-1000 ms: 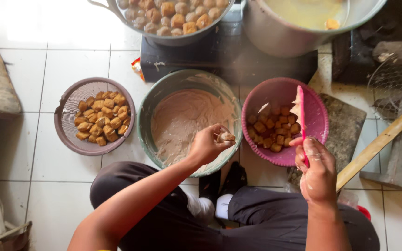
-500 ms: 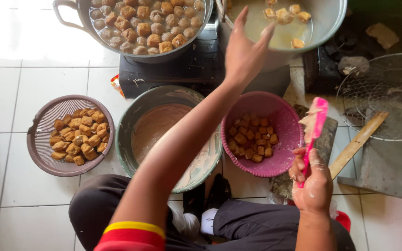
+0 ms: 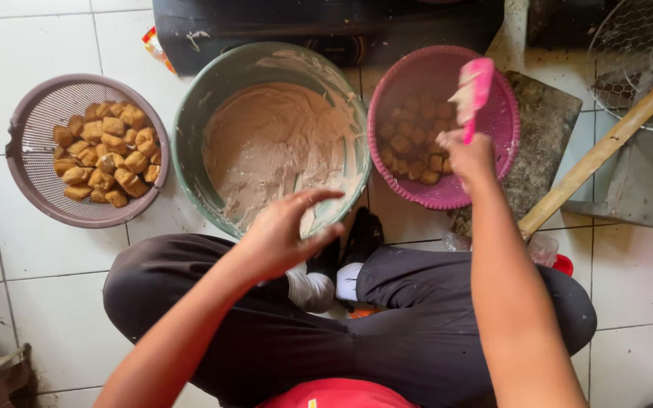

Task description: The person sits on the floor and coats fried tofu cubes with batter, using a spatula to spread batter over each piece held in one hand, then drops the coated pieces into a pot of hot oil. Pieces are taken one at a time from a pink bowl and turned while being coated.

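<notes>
Left hand (image 3: 285, 230) open, empty, fingers spread over the near rim of the green batter bowl (image 3: 190, 128) on the tiled floor; right hand (image 3: 468, 155) grips a pink knife (image 3: 474, 91) above the pink basket (image 3: 504, 128) of tofu pieces (image 3: 410, 147); scoop filling sparingly, blade held away.

Glossy white tiled floor (image 3: 32, 302); smooth green plastic bowl (image 3: 190, 121) smeared with wet, matt beige batter (image 3: 273, 143); perforated pink plastic basket (image 3: 504, 121); mauve plastic sieve (image 3: 32, 128); rough wooden stick (image 3: 606, 147); pink plastic scraper (image 3: 474, 87); black cloth trousers (image 3: 266, 332).
</notes>
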`<move>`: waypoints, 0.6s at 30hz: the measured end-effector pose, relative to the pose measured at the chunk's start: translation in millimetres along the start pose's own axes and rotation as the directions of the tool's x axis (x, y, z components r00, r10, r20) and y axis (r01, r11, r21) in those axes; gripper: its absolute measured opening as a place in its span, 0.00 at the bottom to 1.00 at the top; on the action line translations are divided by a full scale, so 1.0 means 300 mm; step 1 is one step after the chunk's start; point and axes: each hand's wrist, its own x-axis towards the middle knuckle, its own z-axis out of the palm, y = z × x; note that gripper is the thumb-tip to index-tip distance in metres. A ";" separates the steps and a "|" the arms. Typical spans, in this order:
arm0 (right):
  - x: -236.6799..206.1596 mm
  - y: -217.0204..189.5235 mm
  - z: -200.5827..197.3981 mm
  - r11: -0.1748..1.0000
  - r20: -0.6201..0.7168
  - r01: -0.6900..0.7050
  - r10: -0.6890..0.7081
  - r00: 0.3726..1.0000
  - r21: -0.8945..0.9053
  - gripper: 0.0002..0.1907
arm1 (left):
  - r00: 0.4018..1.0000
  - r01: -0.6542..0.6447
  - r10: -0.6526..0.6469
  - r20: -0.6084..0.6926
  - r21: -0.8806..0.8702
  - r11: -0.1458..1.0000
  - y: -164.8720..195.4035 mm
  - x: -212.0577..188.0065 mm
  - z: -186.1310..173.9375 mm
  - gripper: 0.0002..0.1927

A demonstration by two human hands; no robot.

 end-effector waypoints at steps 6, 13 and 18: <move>0.078 0.232 0.114 0.744 -0.020 0.165 -0.233 0.972 -0.647 0.17 | 0.977 -0.085 0.059 0.206 0.119 0.989 -0.118 -0.054 0.210 0.33; 0.128 0.251 0.165 0.716 -0.029 0.130 -0.206 0.978 -0.685 0.21 | 0.813 -0.166 -0.105 0.573 0.400 0.901 -0.194 -0.076 0.357 0.40; 0.146 0.148 0.101 0.728 -0.029 0.248 -0.346 0.938 -0.639 0.09 | 0.993 -0.101 0.057 0.107 0.480 0.871 -0.170 -0.032 0.271 0.50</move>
